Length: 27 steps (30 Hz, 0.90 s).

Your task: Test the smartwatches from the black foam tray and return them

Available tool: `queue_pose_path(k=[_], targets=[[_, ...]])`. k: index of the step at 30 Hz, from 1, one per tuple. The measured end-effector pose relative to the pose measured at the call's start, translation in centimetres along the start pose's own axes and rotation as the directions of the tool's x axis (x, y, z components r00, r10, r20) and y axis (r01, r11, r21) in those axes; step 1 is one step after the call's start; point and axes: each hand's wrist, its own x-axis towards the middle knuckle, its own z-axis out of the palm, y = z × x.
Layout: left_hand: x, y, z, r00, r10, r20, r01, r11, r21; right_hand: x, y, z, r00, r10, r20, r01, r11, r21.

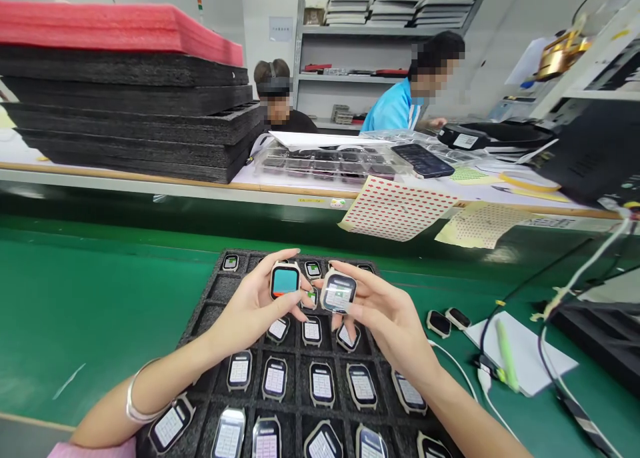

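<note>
My left hand [267, 301] grips a smartwatch body [285, 281] without a strap; its lit screen is teal with a red strip at the bottom. Fingers of my right hand [383, 305] are closed round a second watch body [339, 291], whose screen shows a pale page with a small green patch. Both watches are held side by side, a short gap apart, above a black foam tray [213, 315]. In its compartments lie several more watch bodies, such as one watch [321, 383] with a white lit screen. My hands hide part of the tray's far rows.
Two dark-screened watches [440, 323] lie right of the tray, near white paper with a green pen [507, 355] and white cables [493, 405]. Stacked black foam trays [125, 111] stand on the shelf ahead, beside a phone [423, 160]. Two people [395, 105] sit beyond.
</note>
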Motion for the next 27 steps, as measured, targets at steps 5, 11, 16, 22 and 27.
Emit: queue_pose_path(k=[5, 11, 16, 22, 27], targets=[[-0.03, 0.03, -0.05, 1.0, 0.004, 0.026, -0.005, 1.0, 0.017, 0.16, -0.02, 0.3, 0.996, -0.004, -0.094, -0.001, 0.998, -0.06], [-0.11, -0.12, 0.02, 0.999, 0.031, 0.015, -0.032, 0.998, 0.057, 0.16, -0.07, 0.42, 0.998, 0.001, -0.065, -0.002, 1.0, -0.022], [0.08, -0.31, -0.2, 1.0, 0.028, -0.007, -0.027, 0.997, 0.075, -0.01, -0.08, 0.24, 0.997, 0.033, 0.073, -0.037, 0.998, 0.046], [-0.05, -0.25, -0.16, 0.999, 0.028, 0.017, -0.029, 0.999, 0.026, 0.07, 0.27, 0.45, 1.0, 0.018, 0.018, -0.018, 1.0, -0.018], [-0.06, -0.35, 0.0, 1.0, -0.001, 0.013, 0.001, 1.0, -0.016, 0.1, 0.29, 0.14, 0.999, 0.024, 0.033, -0.022, 0.998, -0.062]])
